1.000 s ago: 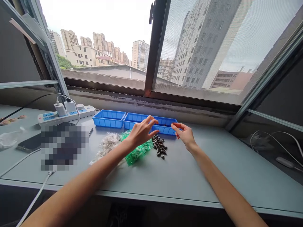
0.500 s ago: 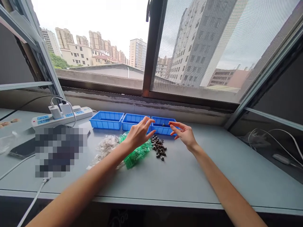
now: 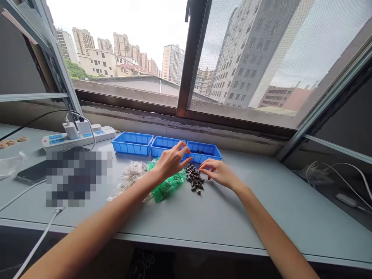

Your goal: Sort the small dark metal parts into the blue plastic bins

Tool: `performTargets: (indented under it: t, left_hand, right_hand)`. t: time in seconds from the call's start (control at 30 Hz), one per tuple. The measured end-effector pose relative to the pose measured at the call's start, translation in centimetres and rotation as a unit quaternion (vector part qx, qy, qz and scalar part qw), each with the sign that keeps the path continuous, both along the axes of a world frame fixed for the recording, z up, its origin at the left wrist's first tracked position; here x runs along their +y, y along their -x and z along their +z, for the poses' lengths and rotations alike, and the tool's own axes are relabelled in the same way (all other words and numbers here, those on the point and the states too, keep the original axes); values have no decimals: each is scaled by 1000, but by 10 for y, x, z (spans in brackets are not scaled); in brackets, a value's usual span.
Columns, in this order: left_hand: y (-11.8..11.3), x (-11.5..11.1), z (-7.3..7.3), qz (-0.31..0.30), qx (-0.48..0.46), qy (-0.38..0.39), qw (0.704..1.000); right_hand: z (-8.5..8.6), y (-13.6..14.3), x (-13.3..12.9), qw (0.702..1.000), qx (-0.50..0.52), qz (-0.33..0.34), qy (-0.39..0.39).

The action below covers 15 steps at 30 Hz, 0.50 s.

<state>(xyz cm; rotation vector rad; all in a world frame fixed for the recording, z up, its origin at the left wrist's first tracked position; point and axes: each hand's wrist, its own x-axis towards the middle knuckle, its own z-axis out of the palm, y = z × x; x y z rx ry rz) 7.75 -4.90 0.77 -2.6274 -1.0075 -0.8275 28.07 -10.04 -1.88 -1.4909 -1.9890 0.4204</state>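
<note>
My left hand [image 3: 173, 158] hovers above the green plastic pieces [image 3: 168, 186], in front of the middle blue bin [image 3: 162, 152]. Its fingers are bent and spread, with nothing visible between them. At the right edge of a pile of small dark screw-like parts [image 3: 194, 179], my right hand [image 3: 218, 171] has thumb and forefinger brought close together. Whatever lies between those fingertips is too small to make out. Behind the pile stands the right blue bin [image 3: 207, 158], with a few dark parts inside. Clear plastic pieces [image 3: 132, 172] lie left of the green ones, partly behind my left forearm.
The left blue bin [image 3: 132, 148] joins the row beneath the window. On the left are a white power strip [image 3: 100, 135] with chargers, a dark phone [image 3: 30, 173], a blurred-out area and white cables. Metal frame bars slope down on both sides.
My right hand has moved from the right bin's edge down and left to the dark pile, its fingers drawing closer together. My left hand has stayed nearly still. The view has shifted slightly.
</note>
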Motion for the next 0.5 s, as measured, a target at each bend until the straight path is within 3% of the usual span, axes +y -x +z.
performTargets:
  t: [0.2,0.5]
  left_hand:
    - [-1,-1,-2,5,4,24,1000]
    - [-1,-5,-3,-5,10,34,999]
  right_hand:
    - [5,8,-6,995,-86,-25,-34]
    - [7,12,-8,989,-115,-57,-77]
